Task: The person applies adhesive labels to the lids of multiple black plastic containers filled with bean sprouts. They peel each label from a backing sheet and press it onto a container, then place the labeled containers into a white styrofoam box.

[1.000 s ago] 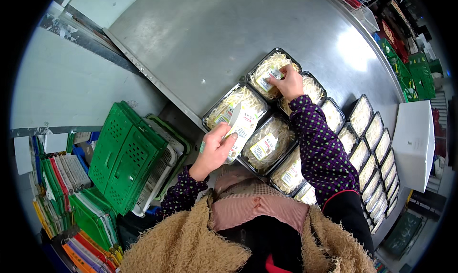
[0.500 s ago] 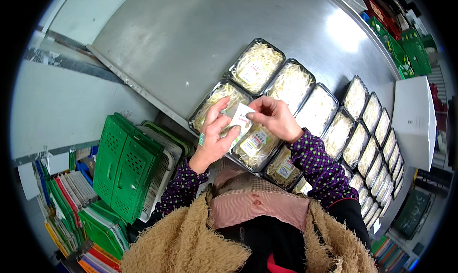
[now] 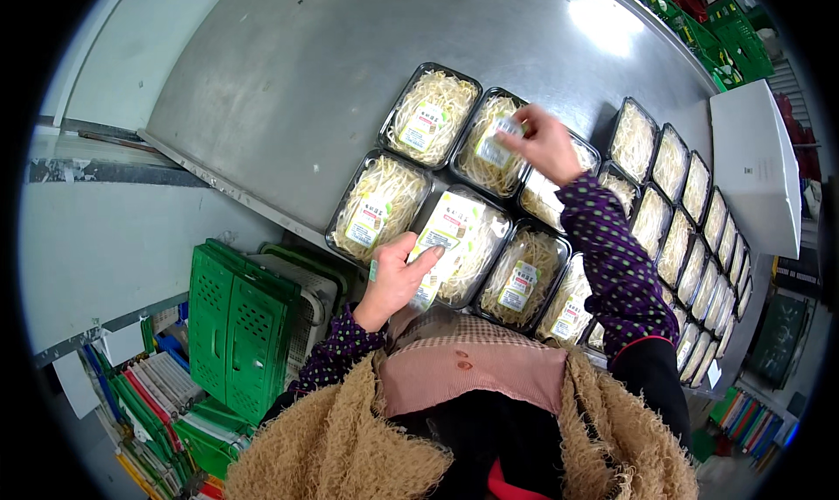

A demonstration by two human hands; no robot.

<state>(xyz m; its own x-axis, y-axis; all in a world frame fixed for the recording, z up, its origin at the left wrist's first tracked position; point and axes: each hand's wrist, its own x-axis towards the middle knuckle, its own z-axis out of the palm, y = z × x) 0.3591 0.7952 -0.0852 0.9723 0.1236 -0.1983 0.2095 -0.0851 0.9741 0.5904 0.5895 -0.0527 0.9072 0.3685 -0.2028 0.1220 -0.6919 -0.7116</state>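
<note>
Label strip (image 3: pixel 447 223), near left, is held by L hand (image 3: pixel 395 279); judged light, limp, tacky, best gripped by edges. Label (image 3: pixel 497 145) at far sprout tray (image 3: pixel 469 128) is pinched by R hand (image 3: pixel 544 145); adhesion can't be told.

"What lies before the person?"
"The table (image 3: pixel 288 80), with sprout trays (image 3: pixel 430 115) on it in slanting rows."
"And the hands?"
"The left hand (image 3: pixel 398 280) holds a label strip (image 3: pixel 442 233) over the near row's second tray (image 3: pixel 476 257) from the left. The right hand (image 3: pixel 546 143) is over the far row's second tray (image 3: pixel 486 170)."
"Farther right?"
"Packed trays (image 3: pixel 673 246) on the same table, with a box (image 3: pixel 756 168) past them."
"Left?"
"A crate (image 3: pixel 240 329) beside the table, near the wall (image 3: pixel 114 238). Other crates (image 3: pixel 734 37) lie past the table's far right edge."
</note>
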